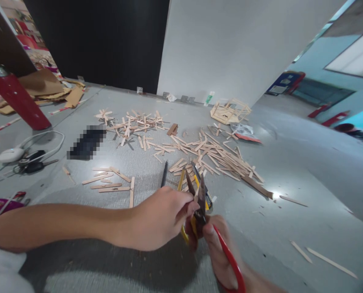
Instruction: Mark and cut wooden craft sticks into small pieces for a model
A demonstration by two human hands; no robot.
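Observation:
My right hand (219, 244) grips a pair of scissors (232, 260) by its red handle. Its dark blades are spread and point away from me. My left hand (166, 215) is closed in a pinch beside the blades, on a small pale piece of craft stick (196, 194). Most of that piece is hidden by the fingers and blades. Just beyond the hands lie a yellow and black utility knife (208, 199) and a dark pen (165, 173). A thin yellow item (180, 180) runs partly under my hands; its kind is unclear.
Loose craft sticks (221, 156) are heaped across the grey table (276, 240), with a stick frame (230, 112) at the back right. Leftward are a red bottle (24, 99), keys (35, 165) and a white cable (55, 150). Cardboard scraps (41, 83) lie behind. Panels (212, 44) close off the back.

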